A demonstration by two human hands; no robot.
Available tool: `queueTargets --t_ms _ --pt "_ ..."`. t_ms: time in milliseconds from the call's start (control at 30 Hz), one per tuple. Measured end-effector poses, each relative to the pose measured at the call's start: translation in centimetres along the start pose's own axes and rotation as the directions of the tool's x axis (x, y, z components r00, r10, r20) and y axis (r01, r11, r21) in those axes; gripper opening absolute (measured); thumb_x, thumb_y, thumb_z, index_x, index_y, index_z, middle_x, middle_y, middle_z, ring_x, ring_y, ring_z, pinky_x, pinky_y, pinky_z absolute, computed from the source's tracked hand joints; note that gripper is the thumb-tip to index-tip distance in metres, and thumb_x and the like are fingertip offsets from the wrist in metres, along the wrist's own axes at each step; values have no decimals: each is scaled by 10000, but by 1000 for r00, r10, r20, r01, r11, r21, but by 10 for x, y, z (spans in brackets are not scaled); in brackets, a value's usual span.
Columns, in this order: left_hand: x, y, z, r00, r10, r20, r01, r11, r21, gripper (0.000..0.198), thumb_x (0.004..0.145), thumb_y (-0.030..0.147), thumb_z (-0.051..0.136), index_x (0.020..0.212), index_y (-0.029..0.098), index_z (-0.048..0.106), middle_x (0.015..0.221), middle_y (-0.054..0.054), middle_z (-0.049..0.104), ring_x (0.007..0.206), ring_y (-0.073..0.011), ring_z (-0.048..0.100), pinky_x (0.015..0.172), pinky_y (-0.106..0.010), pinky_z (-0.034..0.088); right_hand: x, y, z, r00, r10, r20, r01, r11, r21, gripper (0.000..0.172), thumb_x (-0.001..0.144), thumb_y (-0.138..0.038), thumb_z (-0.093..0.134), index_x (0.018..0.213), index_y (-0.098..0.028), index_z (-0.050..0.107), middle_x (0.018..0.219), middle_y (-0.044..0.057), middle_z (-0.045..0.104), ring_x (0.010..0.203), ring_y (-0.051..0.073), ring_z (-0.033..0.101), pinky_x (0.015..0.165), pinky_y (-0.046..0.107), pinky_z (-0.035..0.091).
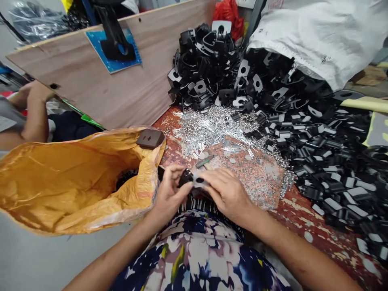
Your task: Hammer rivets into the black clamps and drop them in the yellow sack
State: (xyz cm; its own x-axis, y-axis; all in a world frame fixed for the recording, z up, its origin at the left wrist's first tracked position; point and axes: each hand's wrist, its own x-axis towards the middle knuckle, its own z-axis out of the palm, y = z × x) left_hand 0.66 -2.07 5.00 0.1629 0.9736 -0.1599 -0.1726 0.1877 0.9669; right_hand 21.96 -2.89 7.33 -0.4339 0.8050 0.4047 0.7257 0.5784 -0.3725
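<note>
- Both hands, L hand (170, 189) & R hand (228, 193), pinching blk clip (187, 176) betw. them, near tabletop (298, 206) edge.
- Prob. light, stiff plastic, slightly slick; best held by outer edges.

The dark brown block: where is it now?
In the head view, the dark brown block lies left of centre, at the rim of the orange plastic sack, beyond the left hand.

Head view, forward and steeply down
</note>
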Motion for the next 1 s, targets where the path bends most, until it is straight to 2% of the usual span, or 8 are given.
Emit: queueTargets --t_ms 67,167,333,400,533,600,767,1000 --pt "-4 1 -19 999 -30 -13 32 984 177 350 941 444 653 1205 250 530 938 -6 618 590 -111 514 416 -189 380 -17 8 -1 983 135 128 -108 974 -198 251 975 -309 596 1192 -191 639 1092 114 714 986 266 652 857 426 503" --pt "-3 -4 -33 997 -71 2 67 940 335 309 1003 490 511 1108 214 604 796 4 587 664 -152 538 545 -234 416 -45 27 -2 939 280 199 -174 887 -427 145 920 -328 628 910 -184 611 892 110 655 806 261 623 666 372 467" --pt "14 -33 -21 1000 24 0 -22 901 434 309 1010 460 461 956 210 632 691 33 509 679 -174 509 657 -282 384 -65 44 -14 913 344 220 -233 882 -410 106 945 -263 493 963 -206 580 656 -1 603 470 166 510 457 303 328" --pt "20 -41 -16 998 67 -1 -59 884 464 354 1012 453 446 811 208 602 662 35 480 659 -169 482 661 -287 359 -63 39 -27 937 306 165 -237 910 -342 234 980 -267 467 1164 -207 599 667 -3 652 477 179 557 466 311 383" --pt "23 -45 -16 995 97 -33 -71 883 463 405 1006 455 441 678 222 486 625 38 453 619 -162 441 634 -289 325 -54 18 -46 983 176 -59 -184 966 -181 522 999 -181 496 1508 -293 472 1010 64 737 767 199 695 656 328 532" --pt "23 -45 -16 993 105 -50 -70 887 457 392 1004 450 434 686 225 478 629 35 459 618 -164 453 628 -290 326 -51 10 -40 981 137 -137 -158 976 -152 583 983 -128 521 1537 -300 463 893 40 688 672 168 633 599 300 500" --pt "24 -45 -15 989 124 -76 -78 891 447 378 995 440 438 679 233 444 639 36 438 620 -162 460 624 -284 340 -47 9 -7 999 48 -18 -51 974 -222 497 980 -93 478 1452 -213 576 725 7 565 580 144 531 502 269 421" --pt "24 -47 -18 993 93 -72 -53 897 438 397 1008 472 417 697 228 456 647 30 455 629 -166 465 624 -285 355 -51 7 -11 993 94 -65 -105 978 -179 557 985 -101 476 1524 -241 495 760 7 608 573 134 538 521 262 443"
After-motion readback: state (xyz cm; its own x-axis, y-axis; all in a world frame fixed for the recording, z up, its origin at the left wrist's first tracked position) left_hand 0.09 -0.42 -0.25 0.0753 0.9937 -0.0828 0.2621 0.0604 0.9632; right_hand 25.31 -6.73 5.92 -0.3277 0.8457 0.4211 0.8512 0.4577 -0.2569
